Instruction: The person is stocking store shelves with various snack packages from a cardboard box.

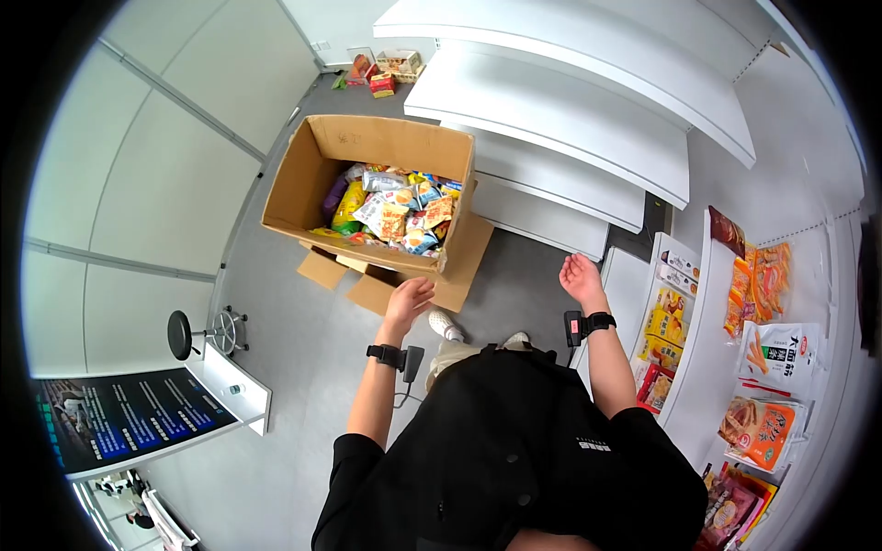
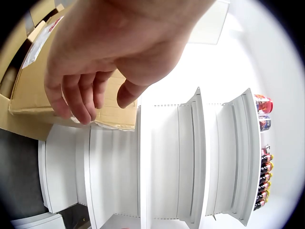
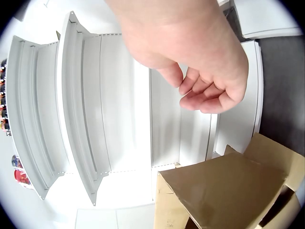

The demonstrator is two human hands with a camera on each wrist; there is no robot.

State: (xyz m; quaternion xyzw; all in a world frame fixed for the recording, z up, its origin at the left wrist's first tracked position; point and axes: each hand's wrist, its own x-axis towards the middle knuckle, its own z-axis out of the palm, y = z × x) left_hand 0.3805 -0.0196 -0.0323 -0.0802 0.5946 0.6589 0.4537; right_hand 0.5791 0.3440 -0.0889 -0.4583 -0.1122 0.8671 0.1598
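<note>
Black at the far left, a board point(image 1: 138, 418) stands beside a white table point(image 1: 246, 393), with a stool point(image 1: 180, 335) by the table's far end. Next, on the grey floor point(image 1: 276, 340), is an open cardboard box point(image 1: 390, 138), flaps folded out along its near edge. Snacks point(image 1: 395, 220) lie heaped inside it: a purple bag point(image 1: 334, 195) at the left wall, a yellow bag point(image 1: 350, 208) just beside that, a silver packet point(image 1: 384, 181) toward the far wall, an orange packet point(image 1: 438, 211) near the right wall. Beyond the box's far edge a red carton point(image 1: 382, 86) sits on the floor. Near the box's near right corner is the left hand point(image 1: 410, 301), fingers loosely bent, thumb apart from them. White shelves point(image 1: 551, 101) rise right of the box. Near the lower shelves' front right corner hangs the right hand point(image 1: 582, 279), fingers loosely curled, thumb close to the index fingertip. Rightmost, a rack point(image 1: 684, 376) bears yellow packs point(image 1: 666, 321) on its lower shelf and a white bag point(image 1: 778, 358) above.
</note>
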